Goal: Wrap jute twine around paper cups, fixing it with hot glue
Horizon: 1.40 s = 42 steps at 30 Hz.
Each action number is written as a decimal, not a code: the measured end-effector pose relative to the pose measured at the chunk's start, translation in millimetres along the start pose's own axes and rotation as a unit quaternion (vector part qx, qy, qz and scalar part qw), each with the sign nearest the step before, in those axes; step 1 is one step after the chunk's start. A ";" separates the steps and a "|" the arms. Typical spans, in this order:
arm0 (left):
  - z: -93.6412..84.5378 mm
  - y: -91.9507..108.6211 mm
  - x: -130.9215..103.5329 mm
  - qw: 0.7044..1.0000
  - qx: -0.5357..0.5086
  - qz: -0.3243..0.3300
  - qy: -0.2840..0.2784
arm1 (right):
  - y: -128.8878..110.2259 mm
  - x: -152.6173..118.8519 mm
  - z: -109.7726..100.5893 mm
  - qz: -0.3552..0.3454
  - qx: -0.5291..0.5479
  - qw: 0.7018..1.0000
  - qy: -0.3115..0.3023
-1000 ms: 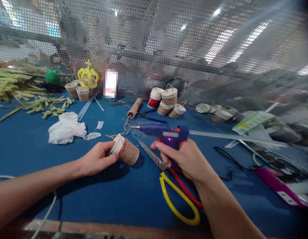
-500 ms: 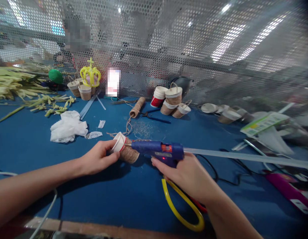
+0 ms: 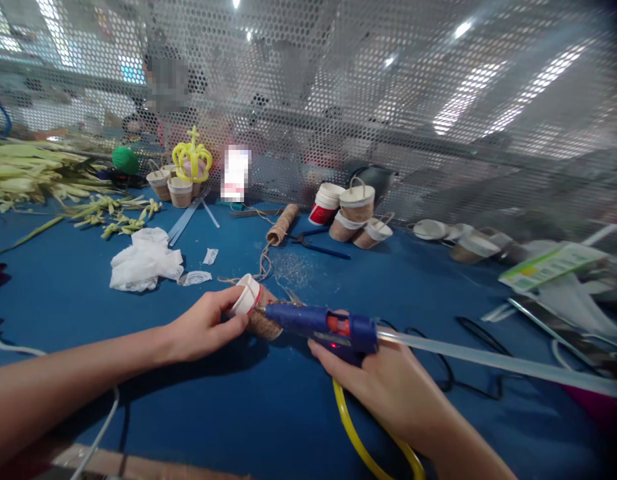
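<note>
Pinched at its white rim, a small paper cup point(image 3: 264, 324) wrapped partly in brown twine lies tilted in my left hand point(image 3: 210, 325). A thin red band shows between the white rim and the twine. My right hand point(image 3: 388, 373) is wrapped round the handle of a blue hot glue gun point(image 3: 308, 321), whose red light is lit. The nozzle points left and meets the cup's side near the red band; whether it touches is hard to tell. A long clear glue stick point(image 3: 488, 357) sticks out of the gun's back. Loose twine point(image 3: 263, 263) runs behind the cup to a twine roll point(image 3: 283, 225).
Blue-handled pliers point(image 3: 321, 250) lie behind the gun. Twine-wrapped cups point(image 3: 357, 203) stand near the perforated metal screen point(image 3: 288, 100). Crumpled white tissue point(image 3: 143, 260) and dried husks point(image 3: 33, 173) are at left. A yellow loop point(image 3: 356, 433) lies by my right wrist; a black cable point(image 3: 481, 393) trails right.
The whole view has shifted a little, so everything sits slightly lower and further right. Both hands keep their hold, and the glue gun's nozzle stays by the cup's red band.
</note>
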<state>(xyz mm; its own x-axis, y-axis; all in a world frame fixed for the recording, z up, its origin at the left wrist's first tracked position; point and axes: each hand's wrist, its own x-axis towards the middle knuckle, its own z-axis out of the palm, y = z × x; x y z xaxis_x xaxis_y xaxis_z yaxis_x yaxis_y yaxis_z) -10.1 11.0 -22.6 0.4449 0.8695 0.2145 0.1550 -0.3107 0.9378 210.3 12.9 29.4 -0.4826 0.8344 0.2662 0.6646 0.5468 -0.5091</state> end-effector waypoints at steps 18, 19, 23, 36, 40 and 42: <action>-0.3 1.3 1.1 1.000 0.016 0.005 -0.002 | 3.5 -0.6 0.6 -0.007 0.012 1.000 -0.018; -0.5 1.6 0.9 1.000 0.022 0.005 -0.002 | 3.9 -1.0 1.2 -0.005 0.015 1.000 -0.018; -0.8 2.3 0.3 1.000 0.017 0.011 -0.005 | 4.4 -1.4 1.1 0.003 -0.011 1.000 -0.004; -2.2 0.3 -0.2 0.998 0.058 0.025 -0.014 | 7.1 2.0 -3.4 0.063 0.000 0.998 -0.029; -2.9 1.8 0.4 0.995 0.091 0.023 -0.015 | 8.7 3.4 -4.5 0.066 0.007 0.997 -0.038; -3.0 1.8 0.5 0.995 0.094 0.022 -0.016 | 7.7 2.8 -4.7 0.067 0.008 0.997 -0.037</action>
<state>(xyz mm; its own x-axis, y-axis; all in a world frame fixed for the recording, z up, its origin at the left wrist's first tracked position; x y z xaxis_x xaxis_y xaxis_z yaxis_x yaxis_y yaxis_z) -12.2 11.9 -20.0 0.4830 0.8414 0.2423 0.2962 -0.4174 0.8591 216.8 19.8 30.1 -0.4318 0.8919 0.1346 0.7169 0.4299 -0.5489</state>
